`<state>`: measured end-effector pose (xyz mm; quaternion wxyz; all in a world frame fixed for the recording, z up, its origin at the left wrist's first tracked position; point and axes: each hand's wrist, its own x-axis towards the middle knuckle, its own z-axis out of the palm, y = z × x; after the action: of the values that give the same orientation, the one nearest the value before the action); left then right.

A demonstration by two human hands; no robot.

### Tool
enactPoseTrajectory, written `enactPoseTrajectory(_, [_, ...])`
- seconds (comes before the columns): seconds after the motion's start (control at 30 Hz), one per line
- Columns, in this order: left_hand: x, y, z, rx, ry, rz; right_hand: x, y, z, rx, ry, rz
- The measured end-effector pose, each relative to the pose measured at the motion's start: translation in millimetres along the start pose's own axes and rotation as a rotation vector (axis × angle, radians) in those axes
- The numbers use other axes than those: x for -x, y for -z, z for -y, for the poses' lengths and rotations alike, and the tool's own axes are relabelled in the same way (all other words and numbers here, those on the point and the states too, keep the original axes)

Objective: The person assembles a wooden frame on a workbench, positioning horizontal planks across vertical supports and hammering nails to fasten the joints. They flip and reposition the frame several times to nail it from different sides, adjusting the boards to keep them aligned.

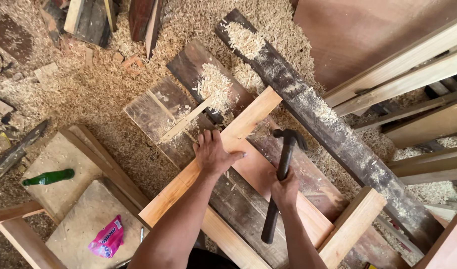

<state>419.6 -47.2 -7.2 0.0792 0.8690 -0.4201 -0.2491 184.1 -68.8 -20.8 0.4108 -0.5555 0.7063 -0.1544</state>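
Observation:
My left hand [213,152] presses flat on a light wooden frame rail [248,119] that runs diagonally across dark old planks [188,69]. The fingers are spread, the palm down. My right hand [285,188] grips the dark handle of a claw hammer [283,164], whose head is raised just right of the rail. A reddish panel [261,172] fills the frame between the rails. A second light rail [350,226] runs at the lower right.
Wood shavings [99,94] cover the floor. A long dark plank [328,119] crosses diagonally at right. A green glass bottle [49,177] and a pink packet [107,238] lie on boards at left. Timber lengths [403,69] are stacked at upper right.

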Motion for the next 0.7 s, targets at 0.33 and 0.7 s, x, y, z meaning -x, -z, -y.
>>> enactPoseTrajectory(0.33, [18, 10, 11, 0.036, 0.062, 0.111, 6, -2, 11, -0.073, 0.098, 0.058])
enactPoseTrajectory(0.7, [16, 9, 10, 0.074, 0.004, 0.020, -3, -7, 8, -0.161, 0.005, 0.075])
